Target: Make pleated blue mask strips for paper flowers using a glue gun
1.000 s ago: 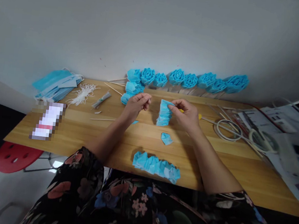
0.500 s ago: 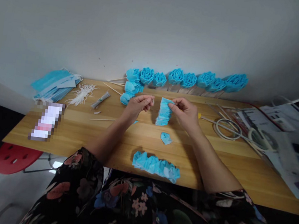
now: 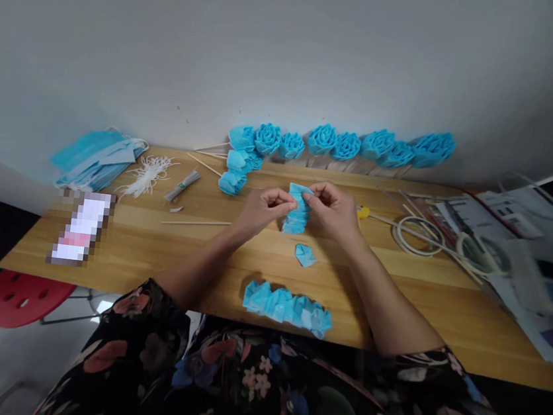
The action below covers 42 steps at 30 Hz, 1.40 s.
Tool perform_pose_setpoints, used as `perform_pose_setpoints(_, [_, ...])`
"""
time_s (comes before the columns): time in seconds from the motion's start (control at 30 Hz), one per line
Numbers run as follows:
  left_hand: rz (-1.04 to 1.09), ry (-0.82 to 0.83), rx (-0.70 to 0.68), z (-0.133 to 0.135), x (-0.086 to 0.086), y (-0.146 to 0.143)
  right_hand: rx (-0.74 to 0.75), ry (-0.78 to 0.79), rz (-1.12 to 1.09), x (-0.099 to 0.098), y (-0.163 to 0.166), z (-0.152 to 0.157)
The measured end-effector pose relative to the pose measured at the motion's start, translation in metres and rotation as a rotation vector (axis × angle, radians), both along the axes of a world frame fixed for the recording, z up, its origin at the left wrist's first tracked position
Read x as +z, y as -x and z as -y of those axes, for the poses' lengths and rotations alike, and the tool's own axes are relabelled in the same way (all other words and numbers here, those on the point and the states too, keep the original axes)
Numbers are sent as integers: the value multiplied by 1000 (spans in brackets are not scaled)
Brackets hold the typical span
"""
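A narrow pleated piece of blue mask fabric (image 3: 295, 225) hangs upright between my two hands over the table. My right hand (image 3: 335, 211) pinches its upper right edge between thumb and forefinger. From the other side, my left hand (image 3: 265, 211) is closed in a pinch, its fingertips on the fabric's left edge; whether a small thing is also in that pinch I cannot tell. Just below lies a small folded blue petal (image 3: 305, 255). Closer to my body, a row of folded blue petals (image 3: 288, 307) rests at the table's front.
Blue fabric roses (image 3: 322, 139) on sticks line the wall. At left lie face masks (image 3: 95, 157), white ear loops (image 3: 147, 176), bundled wires (image 3: 182, 185), a thin stick (image 3: 195, 223) and a phone (image 3: 81, 228). Right are a yellow-tipped tool (image 3: 363, 212), a cable coil (image 3: 418, 235) and papers (image 3: 475, 220).
My left hand has moved right, from apart to touching the pleated fabric. The fabric and my right hand have shifted slightly left.
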<state>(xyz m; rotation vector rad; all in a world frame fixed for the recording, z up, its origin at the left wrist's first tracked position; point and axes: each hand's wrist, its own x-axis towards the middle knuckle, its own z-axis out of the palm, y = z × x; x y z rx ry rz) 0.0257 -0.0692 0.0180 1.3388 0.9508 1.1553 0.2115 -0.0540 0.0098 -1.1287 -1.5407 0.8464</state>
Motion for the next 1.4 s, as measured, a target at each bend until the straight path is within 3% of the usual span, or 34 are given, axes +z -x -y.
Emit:
perform_pose_setpoints(0.27, [-141,-70,45,1,-2,1,-2,-6,11,2,1,0])
perform_pose_setpoints(0.5, [-163,-170,217,-8,-12,0,10,-6,1,2,0,0])
perform_pose_setpoints(0.73, [-145,-16,55,-13,-21,2,20,-5,-1,2,1,2])
perform_pose_setpoints(0.97, [-73,33,-82,-13,-23,2,33,18,8,1,1,2])
perform_pose_setpoints(1.17, [-80,91,-113,-12,-22,4,90,68,-19,5,1,4])
perform_pose_setpoints(1.4, [-75,95,-63,-17,-25,9,313,148,8,6,-5,3])
